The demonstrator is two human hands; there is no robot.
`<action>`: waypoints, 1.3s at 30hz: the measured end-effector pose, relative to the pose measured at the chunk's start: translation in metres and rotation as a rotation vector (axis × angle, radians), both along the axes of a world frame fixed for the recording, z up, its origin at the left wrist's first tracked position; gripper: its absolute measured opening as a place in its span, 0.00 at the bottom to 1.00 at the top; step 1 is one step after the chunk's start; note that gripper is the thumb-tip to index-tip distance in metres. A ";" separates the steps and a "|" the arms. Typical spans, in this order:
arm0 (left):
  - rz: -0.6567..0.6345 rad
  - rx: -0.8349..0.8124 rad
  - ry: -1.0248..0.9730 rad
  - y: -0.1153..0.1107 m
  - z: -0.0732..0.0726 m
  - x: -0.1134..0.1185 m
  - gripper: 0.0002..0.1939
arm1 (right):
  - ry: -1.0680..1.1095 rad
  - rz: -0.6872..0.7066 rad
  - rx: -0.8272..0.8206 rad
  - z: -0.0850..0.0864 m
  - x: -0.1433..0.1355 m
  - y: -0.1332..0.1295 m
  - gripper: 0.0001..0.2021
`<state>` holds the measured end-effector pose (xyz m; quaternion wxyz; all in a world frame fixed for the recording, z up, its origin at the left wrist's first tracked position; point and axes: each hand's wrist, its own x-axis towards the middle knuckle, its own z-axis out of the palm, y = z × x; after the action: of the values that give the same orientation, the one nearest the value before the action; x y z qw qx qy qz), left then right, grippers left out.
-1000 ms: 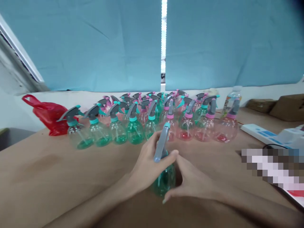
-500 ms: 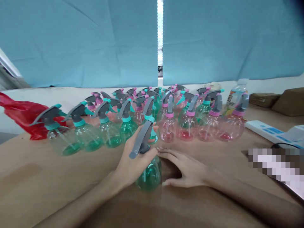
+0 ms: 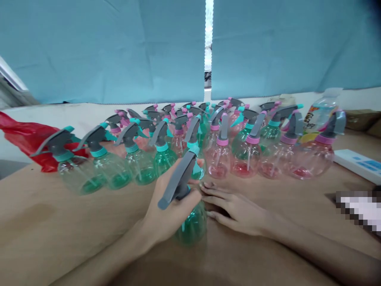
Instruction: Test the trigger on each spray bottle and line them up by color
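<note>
My left hand [image 3: 169,210] is wrapped round the neck of a green spray bottle [image 3: 190,228]. That bottle has a grey trigger head with its lever toward me, and a turquoise nozzle facing away. Its base is low over or on the table; I cannot tell which. Just right of it, my right hand [image 3: 238,208] lies palm down, fingers stretched out and close to the bottle. Beyond my hands stand several green spray bottles [image 3: 141,169] with turquoise collars, on the left. Several pink spray bottles [image 3: 218,161] with pink collars stand to the right, some holding a little coloured liquid.
More spray bottles crowd behind the front row. A red plastic bag [image 3: 32,137] lies at the left. At the right are a labelled clear bottle [image 3: 321,111], a white-and-blue box [image 3: 358,163], brown packages [image 3: 360,123] and a pixelated flat object [image 3: 361,208]. A blue sheet [image 3: 104,47] hangs behind.
My right thumb has drawn in closer to the fingers of that hand. My left hand keeps its hold on the green spray bottle. The view has shifted, and the right-hand things appear farther right.
</note>
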<state>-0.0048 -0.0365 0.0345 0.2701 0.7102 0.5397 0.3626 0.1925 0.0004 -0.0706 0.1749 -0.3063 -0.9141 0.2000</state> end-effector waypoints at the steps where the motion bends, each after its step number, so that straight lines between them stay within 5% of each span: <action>1: 0.002 -0.002 0.000 0.000 -0.001 0.000 0.27 | -0.018 -0.006 -0.006 0.001 0.000 -0.001 0.25; 8: -0.052 -0.010 -0.029 0.003 -0.001 -0.003 0.23 | 0.028 -0.027 -0.029 -0.002 -0.001 -0.003 0.26; 15: -0.054 0.047 -0.031 0.004 0.002 -0.005 0.08 | 0.015 -0.048 -0.012 -0.004 0.000 -0.004 0.27; 22: -0.051 0.020 -0.032 0.003 0.000 -0.007 0.10 | 0.012 -0.064 -0.002 -0.004 -0.001 -0.006 0.27; 29: -0.103 -0.038 -0.038 0.009 -0.002 -0.004 0.27 | 0.055 -0.068 -0.032 -0.004 0.000 -0.005 0.27; 39: -0.117 -0.040 -0.111 0.007 0.001 -0.002 0.25 | 0.013 -0.063 -0.027 -0.005 0.002 -0.002 0.27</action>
<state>-0.0063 -0.0295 0.0360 0.3344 0.7137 0.4887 0.3740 0.1947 -0.0015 -0.0754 0.1828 -0.3360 -0.9001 0.2086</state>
